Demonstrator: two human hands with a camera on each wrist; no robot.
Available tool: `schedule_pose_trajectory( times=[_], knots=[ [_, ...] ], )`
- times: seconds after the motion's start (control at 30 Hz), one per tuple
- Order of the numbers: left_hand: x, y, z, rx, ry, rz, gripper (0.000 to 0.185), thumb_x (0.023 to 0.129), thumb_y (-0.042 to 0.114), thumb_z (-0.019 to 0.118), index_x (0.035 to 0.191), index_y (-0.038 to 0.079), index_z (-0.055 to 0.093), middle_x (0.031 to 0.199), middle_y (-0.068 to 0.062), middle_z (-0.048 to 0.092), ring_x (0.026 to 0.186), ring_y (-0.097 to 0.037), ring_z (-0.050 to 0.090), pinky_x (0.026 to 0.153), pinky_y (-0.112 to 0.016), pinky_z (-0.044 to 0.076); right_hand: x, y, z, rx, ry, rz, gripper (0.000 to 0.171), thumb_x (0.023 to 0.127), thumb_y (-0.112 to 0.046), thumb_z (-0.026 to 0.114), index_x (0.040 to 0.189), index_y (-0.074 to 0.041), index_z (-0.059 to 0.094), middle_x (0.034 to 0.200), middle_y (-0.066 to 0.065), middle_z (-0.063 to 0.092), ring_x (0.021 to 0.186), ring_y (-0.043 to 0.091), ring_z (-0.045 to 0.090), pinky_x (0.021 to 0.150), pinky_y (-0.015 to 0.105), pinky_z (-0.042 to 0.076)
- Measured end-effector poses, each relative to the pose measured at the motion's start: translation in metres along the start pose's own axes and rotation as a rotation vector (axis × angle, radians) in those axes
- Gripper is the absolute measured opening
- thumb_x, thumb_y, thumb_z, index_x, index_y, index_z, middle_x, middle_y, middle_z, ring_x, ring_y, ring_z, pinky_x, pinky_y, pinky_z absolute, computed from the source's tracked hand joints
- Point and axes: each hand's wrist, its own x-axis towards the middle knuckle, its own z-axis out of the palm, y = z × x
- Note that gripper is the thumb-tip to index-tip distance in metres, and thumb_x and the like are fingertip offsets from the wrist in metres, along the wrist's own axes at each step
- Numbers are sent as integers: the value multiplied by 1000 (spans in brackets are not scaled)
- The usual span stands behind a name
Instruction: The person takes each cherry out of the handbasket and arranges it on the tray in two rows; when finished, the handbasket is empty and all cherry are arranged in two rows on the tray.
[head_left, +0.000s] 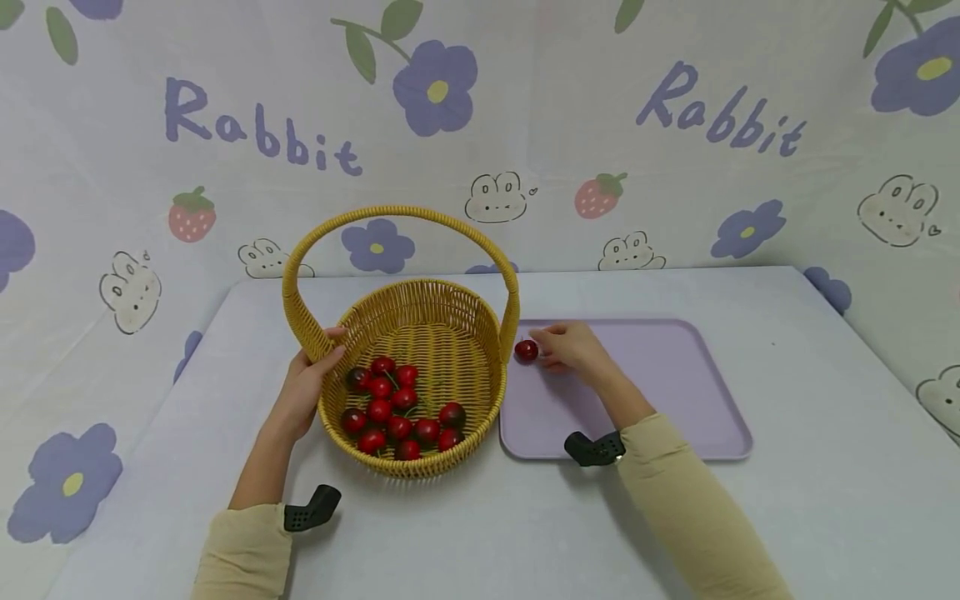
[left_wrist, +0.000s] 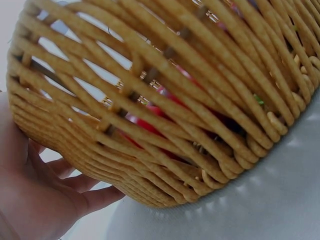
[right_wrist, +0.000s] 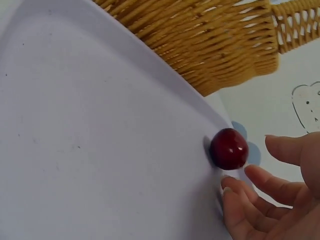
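A yellow woven basket (head_left: 417, 291) with a tall handle (head_left: 397, 215) stands mid-table and holds several red cherries (head_left: 397, 408). My left hand (head_left: 318, 362) grips its left rim, thumb over the edge and fingers (left_wrist: 95, 197) against the outer wall (left_wrist: 175, 100); red fruit (left_wrist: 150, 112) shows through the weave. One single cherry (head_left: 527, 351) (right_wrist: 229, 148) lies at the near-left corner of a lilac tray (head_left: 660, 383) (right_wrist: 90, 140). My right hand (head_left: 564, 345) rests on the tray just right of it, and its loosely bent fingers (right_wrist: 265, 195) do not touch it.
The tray sits directly right of the basket (right_wrist: 210, 45), almost touching it. Both stand on a white table (head_left: 480, 533), backed by a cloth wall (head_left: 525, 125) printed with flowers and rabbits. Black wrist mounts (head_left: 311, 508) (head_left: 592, 450) sit on both forearms.
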Motion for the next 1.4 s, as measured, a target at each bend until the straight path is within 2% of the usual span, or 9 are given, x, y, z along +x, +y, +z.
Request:
schedule_pose_trajectory(
  times=[0.13,0.3,0.4,0.57,0.8,0.97,1.2,1.4],
  knots=[
    [-1,-1,-1,1,-1,12,43,102,20,43,139,-1,35,144,-17,31,130,-29,30,107,-48,23,-2,2,-10,14,-66,-11,49,98,-32,54,130,5,52,110,19,57,93,25,60,79,32,52],
    [0,-2,-2,19,-3,23,44,102,21,43,140,-1,34,143,-17,32,131,-29,30,107,-49,22,-7,7,-26,2,-236,-119,46,101,-28,47,132,7,48,118,24,55,106,32,54,89,39,48],
    [1,-3,-2,21,-1,19,44,103,20,43,140,-1,33,143,-17,32,131,-30,30,107,-49,22,-12,9,-35,24,-328,-171,45,102,-24,44,133,9,46,122,27,53,111,37,53,91,41,46],
    [1,-3,-2,20,2,12,45,103,21,43,141,-1,33,144,-17,31,132,-30,29,107,-49,21,-21,10,-45,67,-473,-191,44,102,-22,44,133,10,44,126,29,51,115,40,51,93,43,45],
    [1,-3,-2,28,1,12,45,103,22,42,141,0,32,144,-17,31,132,-31,29,107,-49,22,-36,0,-48,65,-704,-291,41,101,-23,49,132,3,49,128,28,50,118,43,47,95,42,43],
    [1,-3,-2,27,1,7,45,103,21,42,142,0,33,144,-17,31,132,-31,30,107,-49,23,-48,-19,-39,54,-827,-391,36,99,-17,51,131,1,50,126,23,52,118,45,46,96,43,42],
    [1,-2,-3,12,2,0,46,102,21,43,142,0,33,144,-17,32,131,-30,30,106,-47,23,-58,-46,-13,-101,-904,-459,38,95,-17,59,131,-7,52,131,13,53,118,29,51,97,39,41],
    [1,-2,-3,14,-3,0,46,102,21,43,142,0,33,144,-18,32,131,-30,30,107,-47,22,-60,-64,12,-169,-886,-507,36,95,-18,60,128,-7,55,124,10,57,117,27,51,96,36,42]
  ],
)
